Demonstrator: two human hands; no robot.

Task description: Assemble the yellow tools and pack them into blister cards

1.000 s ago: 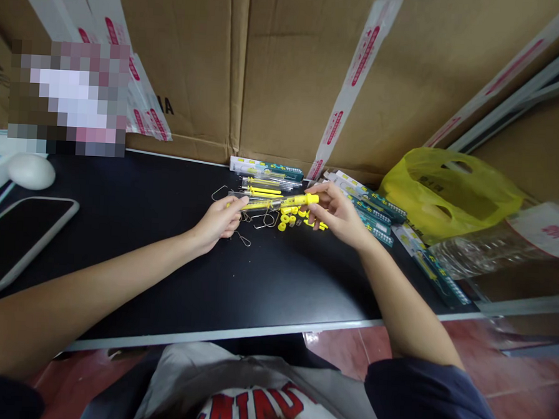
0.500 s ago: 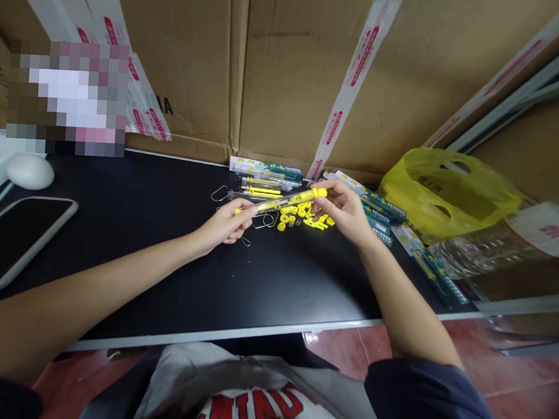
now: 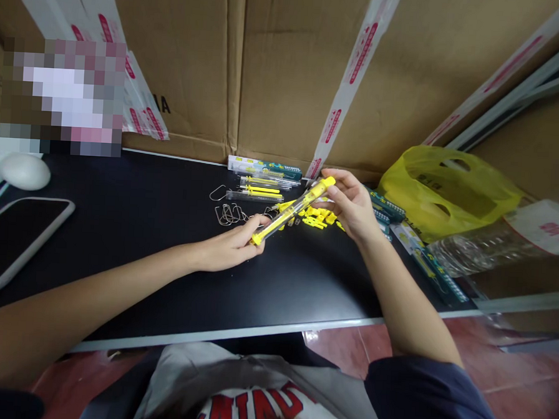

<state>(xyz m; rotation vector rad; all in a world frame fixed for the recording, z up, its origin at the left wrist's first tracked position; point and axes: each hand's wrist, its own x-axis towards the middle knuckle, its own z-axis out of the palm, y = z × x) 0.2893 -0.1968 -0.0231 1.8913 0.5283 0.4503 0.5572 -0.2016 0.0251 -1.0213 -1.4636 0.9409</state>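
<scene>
Between my hands a clear tube with yellow parts slants up to the right. My left hand is closed around its lower yellow end. At the upper end, my right hand pinches the yellow cap between thumb and fingers. Behind the tube lie small yellow plastic pieces, partly hidden by it. Bent metal wire hooks are heaped just beyond my left hand. Several more clear tubes with yellow rods lie side by side farther back.
Printed boxes lie at the back, with another box at right. A yellow plastic bag and a clear bottle are on the right. At left are a phone and a white rounded object. Cardboard cartons stand behind the table.
The tube has turned steeper, its lower end coming towards me. My left hand moved right and down, uncovering more wire hooks. My right hand shifted slightly and still grips the cap.
</scene>
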